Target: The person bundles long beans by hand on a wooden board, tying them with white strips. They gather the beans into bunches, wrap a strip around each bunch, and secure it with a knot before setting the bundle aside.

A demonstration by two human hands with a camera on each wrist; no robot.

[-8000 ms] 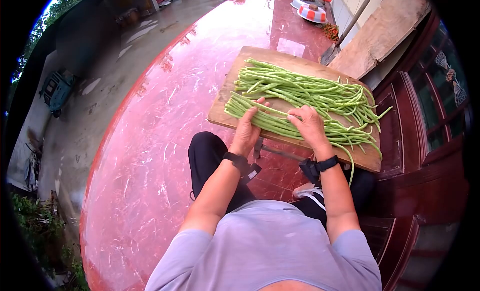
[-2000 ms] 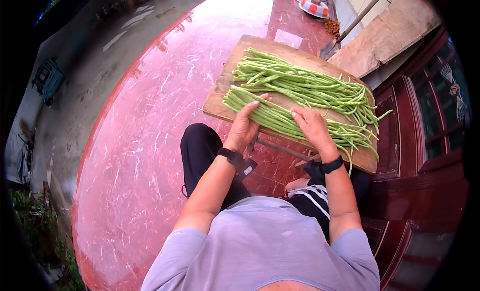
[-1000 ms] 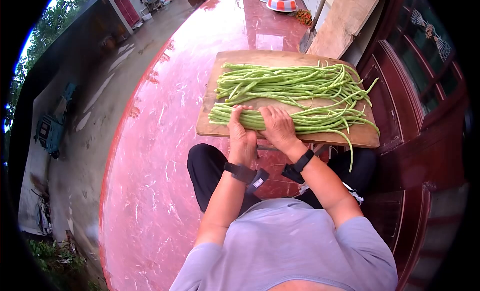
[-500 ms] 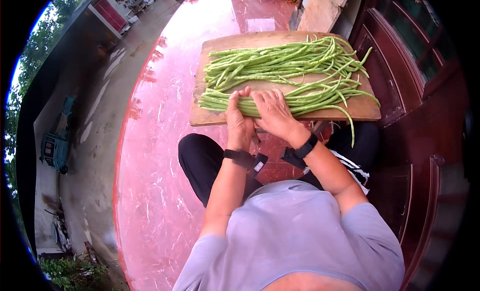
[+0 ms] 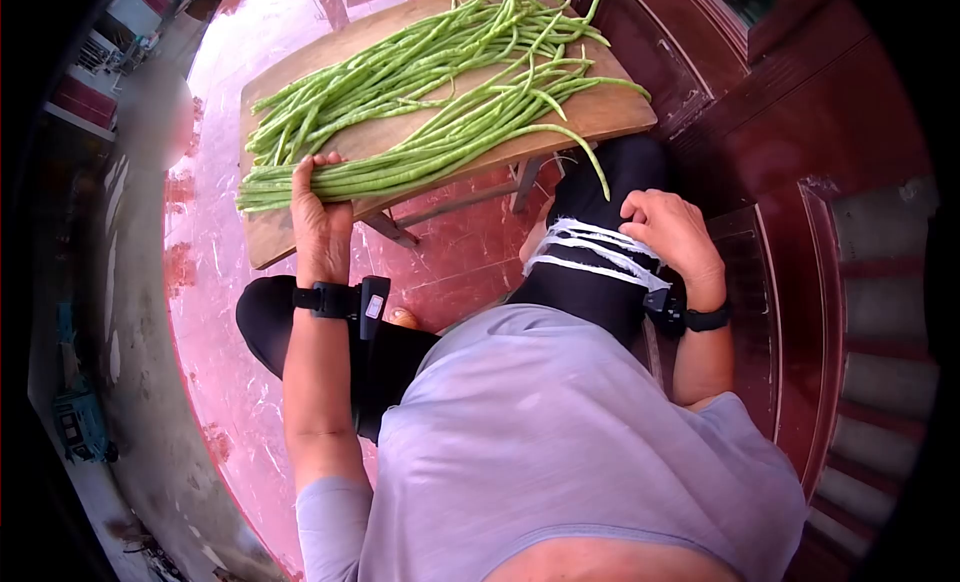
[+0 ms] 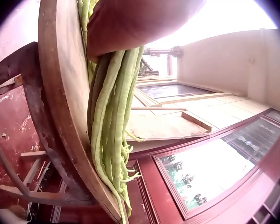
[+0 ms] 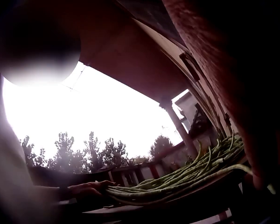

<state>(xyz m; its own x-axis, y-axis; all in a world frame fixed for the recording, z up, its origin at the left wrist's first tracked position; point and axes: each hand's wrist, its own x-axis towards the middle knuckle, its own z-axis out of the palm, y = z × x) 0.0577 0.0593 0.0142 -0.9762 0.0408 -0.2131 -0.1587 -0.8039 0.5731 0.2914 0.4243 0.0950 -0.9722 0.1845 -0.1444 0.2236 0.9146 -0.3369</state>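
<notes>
Long green beans lie in two bundles on a wooden board point(image 5: 575, 122). My left hand point(image 5: 322, 210) curls round the nearer bundle point(image 5: 385, 172) close to its left end. The farther bundle point(image 5: 370, 82) lies untouched behind it. In the left wrist view, beans point(image 6: 113, 112) extend beneath the hand point(image 6: 140, 23) along the board's edge. My right hand point(image 5: 675, 234) hovers by the right thigh, fingers loosely bent, with nothing visible in them. White strips point(image 5: 600, 252) cross the dark trouser leg beside it. The right wrist view is dark, with beans point(image 7: 177, 182) low in it.
The board stands on a wooden frame point(image 5: 465, 202) over the glossy red floor point(image 5: 235, 382). Dark red panelled doors point(image 5: 830, 112) rise close on the right. A blue vehicle point(image 5: 82, 422) stands at the far left.
My right hand has left the nearer bundle and moved right and back to the thigh. My left hand still grips the beans. The head view has shifted, placing the board farther left and higher.
</notes>
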